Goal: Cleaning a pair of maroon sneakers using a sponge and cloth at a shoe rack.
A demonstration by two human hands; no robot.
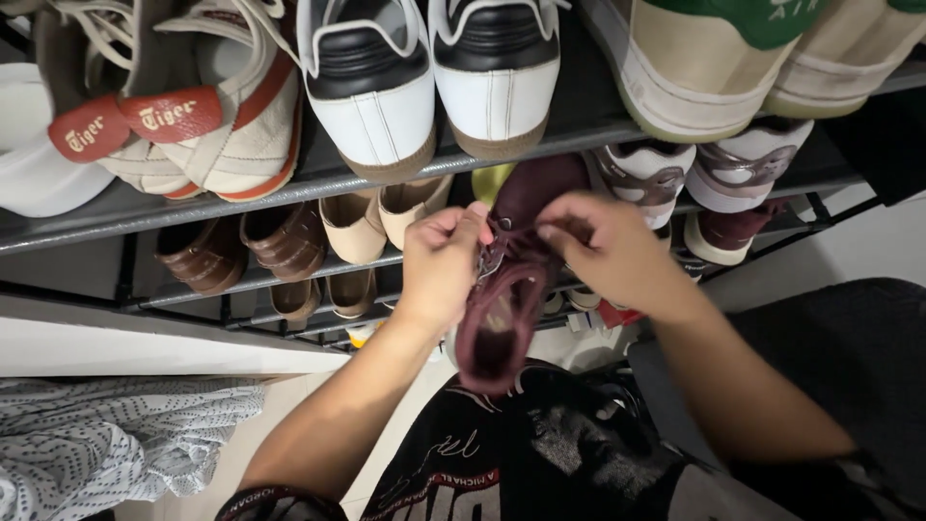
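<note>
While 2 hands, left hand [439, 270] and right hand [608, 253], grip it, maroon sneaker [506, 289] faces shoe rack [318, 178].

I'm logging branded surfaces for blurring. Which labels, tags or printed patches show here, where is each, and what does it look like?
Two red heel tabs: top shelf, left, on cream trainers; rounded, white lettering.
Green heel patch: top shelf, right, on a beige shoe; white lettering.
Printed dark shirt: bottom centre; pale script.
The maroon shoe held by left hand and right hand shows no label.

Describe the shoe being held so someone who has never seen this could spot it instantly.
Below the shoe rack's top shelf, the left hand and right hand pinch the maroon sneaker near its laces. Unlike the shelved shoes, it is off the rack, opening facing up.
</note>
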